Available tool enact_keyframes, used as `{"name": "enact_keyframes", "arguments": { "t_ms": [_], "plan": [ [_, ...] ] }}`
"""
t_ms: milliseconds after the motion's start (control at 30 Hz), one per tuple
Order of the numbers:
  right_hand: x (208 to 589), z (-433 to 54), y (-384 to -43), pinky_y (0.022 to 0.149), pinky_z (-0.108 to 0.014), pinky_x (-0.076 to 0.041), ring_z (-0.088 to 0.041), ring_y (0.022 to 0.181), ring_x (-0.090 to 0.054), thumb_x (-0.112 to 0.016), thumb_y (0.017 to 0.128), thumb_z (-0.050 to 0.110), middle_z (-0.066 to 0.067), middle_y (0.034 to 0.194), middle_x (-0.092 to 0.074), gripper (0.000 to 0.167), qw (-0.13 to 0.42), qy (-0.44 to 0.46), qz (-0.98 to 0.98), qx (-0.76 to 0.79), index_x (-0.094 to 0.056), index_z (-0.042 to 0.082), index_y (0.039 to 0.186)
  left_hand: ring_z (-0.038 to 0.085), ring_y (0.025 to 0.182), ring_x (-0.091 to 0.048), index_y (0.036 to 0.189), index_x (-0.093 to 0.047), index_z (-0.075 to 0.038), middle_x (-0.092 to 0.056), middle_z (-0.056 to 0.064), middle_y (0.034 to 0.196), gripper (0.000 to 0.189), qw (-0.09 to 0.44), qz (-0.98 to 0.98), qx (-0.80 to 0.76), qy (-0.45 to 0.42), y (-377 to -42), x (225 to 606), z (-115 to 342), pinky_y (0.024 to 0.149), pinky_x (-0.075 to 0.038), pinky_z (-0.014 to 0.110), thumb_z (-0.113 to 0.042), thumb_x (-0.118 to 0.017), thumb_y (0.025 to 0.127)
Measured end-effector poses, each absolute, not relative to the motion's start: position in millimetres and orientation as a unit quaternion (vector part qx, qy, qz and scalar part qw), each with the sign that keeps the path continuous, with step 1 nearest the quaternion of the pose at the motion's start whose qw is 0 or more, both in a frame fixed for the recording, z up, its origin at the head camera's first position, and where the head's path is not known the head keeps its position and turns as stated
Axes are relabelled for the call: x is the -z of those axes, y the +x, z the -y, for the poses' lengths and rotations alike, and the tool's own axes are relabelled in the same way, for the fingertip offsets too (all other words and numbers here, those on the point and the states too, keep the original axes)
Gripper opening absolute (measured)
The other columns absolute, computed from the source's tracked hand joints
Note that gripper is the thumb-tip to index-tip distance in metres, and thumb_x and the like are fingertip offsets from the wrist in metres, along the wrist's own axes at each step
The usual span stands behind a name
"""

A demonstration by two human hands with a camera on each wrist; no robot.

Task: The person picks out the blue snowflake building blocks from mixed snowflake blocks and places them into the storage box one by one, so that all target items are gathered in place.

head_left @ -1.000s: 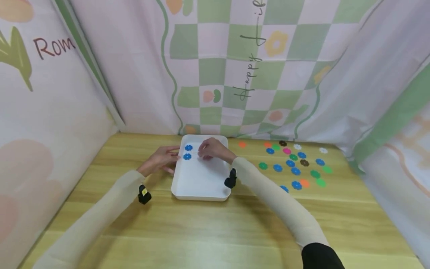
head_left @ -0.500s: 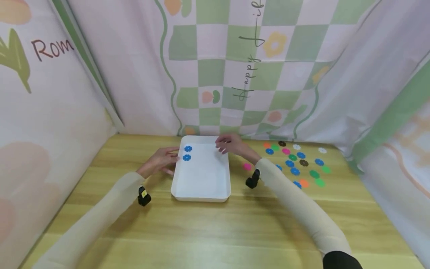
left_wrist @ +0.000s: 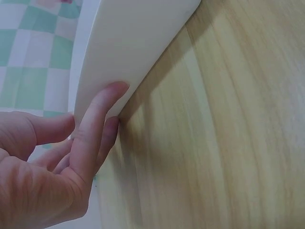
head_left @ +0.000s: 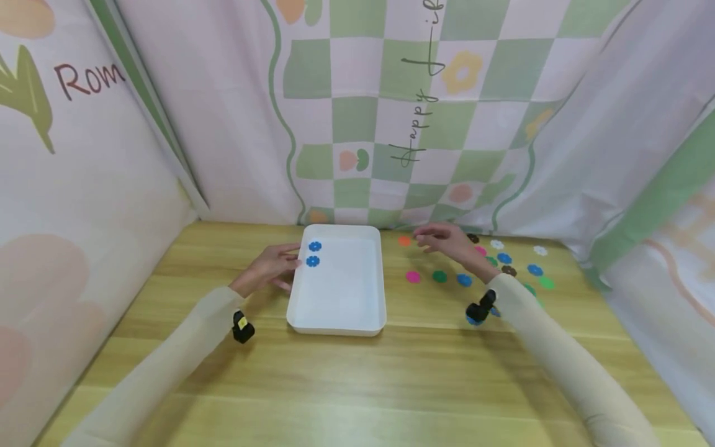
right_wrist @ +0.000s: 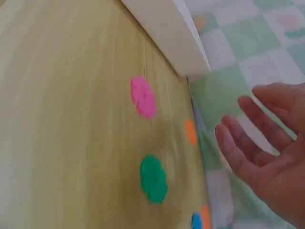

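Note:
A white rectangular tray (head_left: 336, 292) lies on the table with two blue flower-shaped pieces (head_left: 314, 254) near its far left corner. My left hand (head_left: 269, 268) rests against the tray's left side. In the left wrist view, extended fingers (left_wrist: 90, 129) touch the outer wall and the thumb meets the rim. To the right of the tray, my right hand (head_left: 447, 243) hovers above the table, its fingers loosely bent and apart with nothing between them. An orange piece (head_left: 404, 240) lies just left of its fingertips. A pink piece (right_wrist: 143, 98) and a green piece (right_wrist: 153, 179) lie nearby.
Several flower-shaped pieces in blue, green, brown, white and other colours are scattered over the table's right side, some hidden under my right forearm, such as a blue piece (head_left: 535, 270) and a white piece (head_left: 540, 250). A checked curtain (head_left: 391, 155) hangs along the back edge.
My right hand has left the tray and moved right, over the table beside the scattered pieces. My left hand stays at the tray's left side. The two blue pieces stay put.

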State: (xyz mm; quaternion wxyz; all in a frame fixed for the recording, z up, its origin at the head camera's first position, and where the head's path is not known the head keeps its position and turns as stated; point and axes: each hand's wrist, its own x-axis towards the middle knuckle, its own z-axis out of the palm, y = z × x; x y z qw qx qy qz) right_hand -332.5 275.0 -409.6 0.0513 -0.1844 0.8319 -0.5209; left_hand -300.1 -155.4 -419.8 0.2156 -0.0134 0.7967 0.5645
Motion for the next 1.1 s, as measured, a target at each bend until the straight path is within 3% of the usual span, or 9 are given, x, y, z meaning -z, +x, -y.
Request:
{"name": "enact_keyframes", "arguments": {
  "t_ms": [100,333,433,567,633,867,1100],
  "plan": [
    [410,-297,-325,0.105,-0.054,-0.057,-0.033,0.122,-0.066,-0.060,0.108,0.020,-0.026,0.143,-0.059,0.039,0.072,-0.182,-0.832,0.518,-0.061,-0.002,0.141,0.044,0.139,-0.053,0.165,-0.031,-0.011,-0.039,0.026,0.163,0.060,0.218,-0.796,-0.564,-0.004,-300,420,157,0.074,-0.068,0.037,-0.011,-0.054,0.110],
    [409,-343,-316,0.106,-0.023,-0.052,-0.046,0.144,-0.044,-0.062,0.107,0.017,-0.022,0.160,-0.044,0.055,0.164,-0.235,-0.849,0.443,-0.043,0.009,0.158,0.045,0.138,-0.054,0.165,-0.029,-0.008,-0.039,0.028,0.163,0.060,0.217,-0.792,-0.571,0.020,-300,419,159,0.074,-0.068,0.036,-0.012,-0.053,0.110],
    [407,-356,-312,0.107,-0.029,-0.052,-0.046,0.146,-0.043,-0.065,0.105,0.019,-0.020,0.163,-0.041,0.060,0.175,-0.243,-0.863,0.406,-0.041,0.013,0.160,0.044,0.137,-0.055,0.165,-0.029,-0.009,-0.039,0.028,0.162,0.060,0.215,-0.792,-0.570,0.020,-300,420,160,0.073,-0.068,0.035,-0.012,-0.053,0.110],
    [405,-370,-305,0.113,-0.051,-0.049,-0.046,0.144,-0.047,-0.064,0.106,0.021,-0.019,0.161,-0.046,0.056,0.172,-0.239,-0.882,0.368,-0.045,0.011,0.158,0.045,0.137,-0.055,0.165,-0.029,-0.009,-0.040,0.028,0.162,0.060,0.219,-0.791,-0.570,0.021,-300,422,161,0.073,-0.068,0.036,-0.012,-0.053,0.110],
    [406,-376,-301,0.113,-0.053,-0.048,-0.045,0.141,-0.050,-0.063,0.107,0.021,-0.019,0.159,-0.049,0.053,0.168,-0.238,-0.888,0.357,-0.048,0.009,0.156,0.045,0.135,-0.056,0.165,-0.029,-0.009,-0.040,0.028,0.162,0.060,0.222,-0.789,-0.573,0.023,-300,423,161,0.075,-0.068,0.037,-0.012,-0.053,0.110],
    [418,-386,-295,0.104,-0.017,-0.052,-0.051,0.138,-0.049,-0.067,0.103,0.013,-0.026,0.157,-0.046,0.059,0.177,-0.253,-0.863,0.399,-0.043,-0.001,0.155,0.045,0.135,-0.057,0.166,-0.029,-0.009,-0.040,0.027,0.162,0.061,0.220,-0.789,-0.573,0.026,-300,423,162,0.075,-0.068,0.036,-0.013,-0.053,0.110],
    [437,-392,-292,0.102,-0.017,-0.053,-0.044,0.137,-0.053,-0.070,0.102,0.015,-0.023,0.154,-0.052,0.060,0.184,-0.229,-0.864,0.409,-0.046,0.002,0.155,0.046,0.138,-0.054,0.166,-0.028,-0.010,-0.041,0.028,0.161,0.061,0.222,-0.785,-0.577,0.031,-299,423,162,0.074,-0.068,0.036,-0.013,-0.054,0.110]
  ]
}}
